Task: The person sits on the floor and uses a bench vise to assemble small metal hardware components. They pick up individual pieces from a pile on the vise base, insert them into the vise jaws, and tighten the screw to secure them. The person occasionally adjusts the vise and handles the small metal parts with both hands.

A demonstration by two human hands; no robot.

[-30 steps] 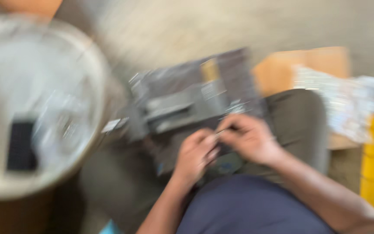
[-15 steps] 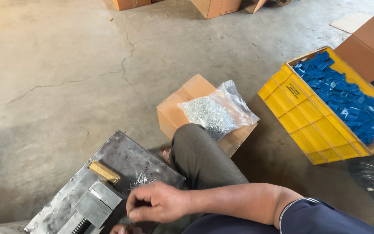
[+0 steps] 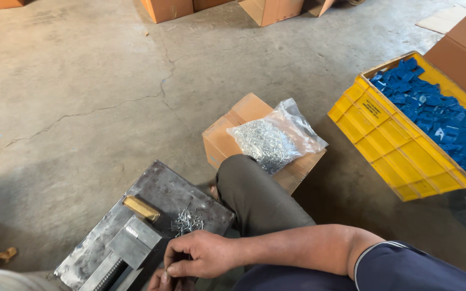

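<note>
Near left, a grey metal plate (image 3: pixel 152 188) carries a steel jig (image 3: pixel 122 253), a brass block (image 3: pixel 141 208) and a heap of small metal pins (image 3: pixel 187 221). Just right of the jig, the right hand (image 3: pixel 200 254) is curled, fingertips pinched — on what, I cannot tell. The left hand (image 3: pixel 160 281) is mostly hidden. Far right: a bag of pins (image 3: pixel 273 139) on a cardboard box (image 3: pixel 233 129), then a yellow crate (image 3: pixel 395 151) of blue parts (image 3: pixel 438 116).

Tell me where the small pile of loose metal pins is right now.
In the head view, the pile of metal pins lies on the dark metal plate, lower left, right of the brass block and just above the right hand.
</note>
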